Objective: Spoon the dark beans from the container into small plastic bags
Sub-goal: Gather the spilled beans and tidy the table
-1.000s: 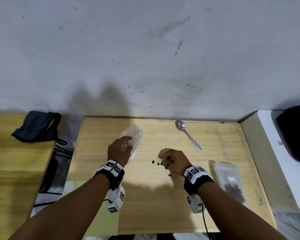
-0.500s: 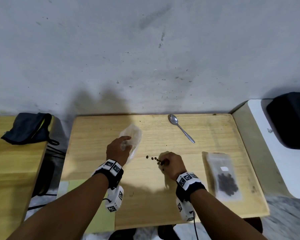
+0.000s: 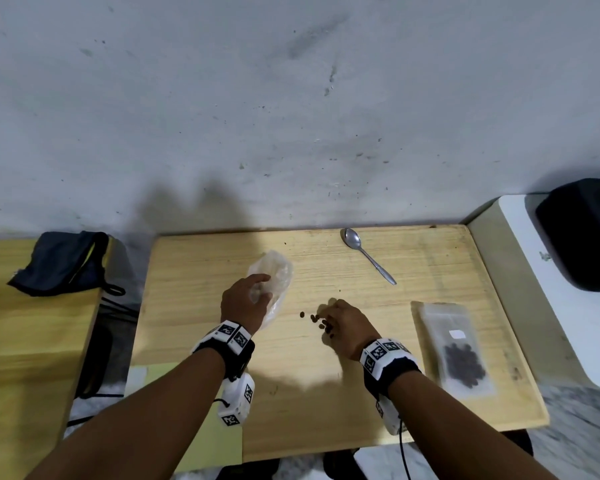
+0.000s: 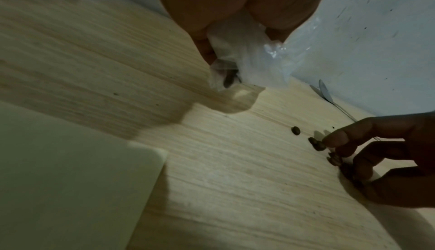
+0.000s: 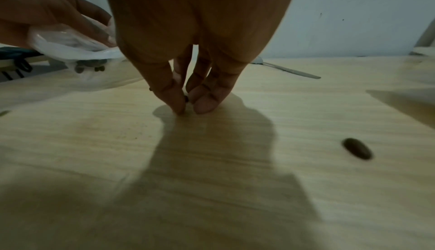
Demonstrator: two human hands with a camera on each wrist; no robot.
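My left hand (image 3: 262, 287) grips the mouth of a clear plastic bag (image 3: 274, 271) that lies on the wooden table (image 3: 430, 258). A few dark beans (image 4: 229, 81) show inside the bag (image 4: 249, 53). My right hand (image 3: 324, 318) is at mid-table, fingertips down on a short row of loose beans (image 3: 307, 317). In the right wrist view its thumb and fingers (image 5: 202, 105) pinch a small dark bean (image 5: 186, 98). A metal spoon (image 3: 368, 256) lies untouched at the table's far side.
A flat sealed bag of beans (image 3: 454, 344) lies at the right of the table. One stray bean (image 5: 357, 149) sits near my right wrist. A dark pouch (image 3: 59, 261) rests on the left table; a white surface with a black object (image 3: 582, 244) stands at the right.
My right hand has stayed over the loose beans, with its fingertips closing down on them. My left hand keeps hold of the bag. The head view has shifted slightly.
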